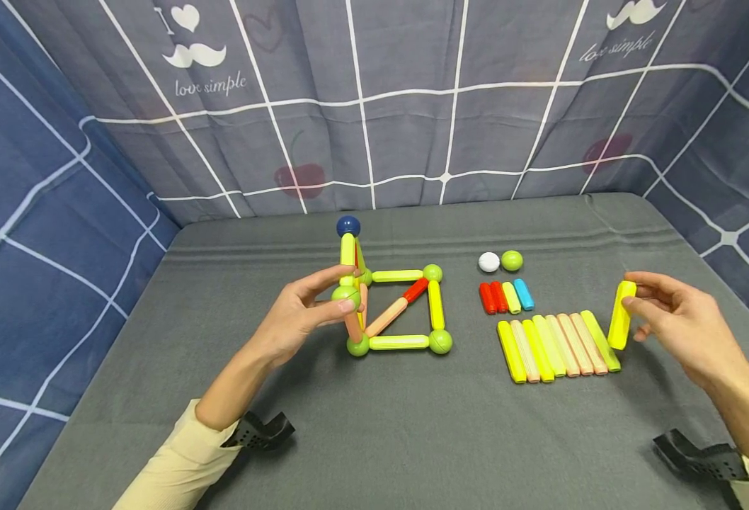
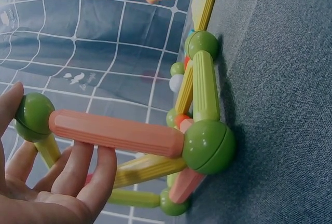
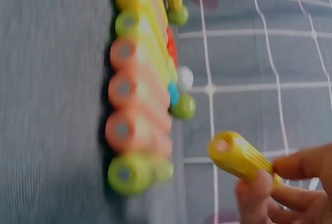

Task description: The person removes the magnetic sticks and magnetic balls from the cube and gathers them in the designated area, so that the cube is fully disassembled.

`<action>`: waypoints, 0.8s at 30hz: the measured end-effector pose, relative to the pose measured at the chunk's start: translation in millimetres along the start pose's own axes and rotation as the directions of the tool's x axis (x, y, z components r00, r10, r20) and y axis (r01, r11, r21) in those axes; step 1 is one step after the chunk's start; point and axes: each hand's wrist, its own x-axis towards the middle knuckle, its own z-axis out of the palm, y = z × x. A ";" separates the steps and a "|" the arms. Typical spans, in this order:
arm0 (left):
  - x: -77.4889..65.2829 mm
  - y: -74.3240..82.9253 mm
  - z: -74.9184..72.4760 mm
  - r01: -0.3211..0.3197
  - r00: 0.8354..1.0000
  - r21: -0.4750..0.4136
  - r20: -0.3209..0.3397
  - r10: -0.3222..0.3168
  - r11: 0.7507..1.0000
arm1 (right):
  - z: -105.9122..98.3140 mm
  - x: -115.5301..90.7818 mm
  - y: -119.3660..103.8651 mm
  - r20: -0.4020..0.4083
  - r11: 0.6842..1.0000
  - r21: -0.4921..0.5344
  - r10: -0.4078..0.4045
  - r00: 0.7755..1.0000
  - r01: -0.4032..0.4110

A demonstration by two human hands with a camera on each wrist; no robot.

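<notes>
My left hand (image 1: 294,312) holds the left side of a frame built of rods and balls, its thumb and fingers about a green ball (image 1: 345,295). Below that ball an orange rod (image 2: 116,133) runs down to another green ball (image 2: 209,146) on the table. A blue ball (image 1: 348,226) tops the frame's back left. Its flat base has yellow-green rods and a red-and-orange diagonal (image 1: 387,317). On the far right, my right hand (image 1: 680,315) pinches a yellow rod (image 1: 621,315) above the table, beside the end of a row of rods (image 1: 559,347).
Short red, yellow and blue rods (image 1: 522,294) lie behind the long row. A white ball (image 1: 489,262) and a loose green ball (image 1: 512,261) sit farther back. Grey cloth covers the table (image 1: 413,425); checked curtains (image 1: 406,142) hang behind and at the sides.
</notes>
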 end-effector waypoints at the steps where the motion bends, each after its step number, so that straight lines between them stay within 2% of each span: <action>1: 0.0 -0.1 -0.1 -0.001 1.000 -0.001 0.001 0.001 1.000 | -2.3 1.5 4.0 0.038 0.999 -0.044 0.007 0.999 -0.006; 4: 0.2 -0.4 -0.1 -0.001 1.000 0.000 0.001 0.001 1.000 | -5.2 4.3 15.7 0.115 0.994 -0.111 0.004 0.993 0.009; 9: -0.1 -0.4 0.3 0.007 1.000 0.005 -0.009 -0.007 1.000 | -3.4 5.7 30.7 0.169 0.983 -0.180 -0.015 0.985 0.046; 14: 0.3 -1.1 0.6 0.001 1.000 0.019 -0.008 -0.001 1.000 | 1.3 7.8 36.9 0.200 0.972 -0.228 -0.003 0.980 0.049; 24: 0.9 -1.6 0.3 0.001 1.000 0.014 -0.006 -0.001 1.000 | 3.9 8.9 39.1 0.218 0.972 -0.228 -0.007 0.976 0.058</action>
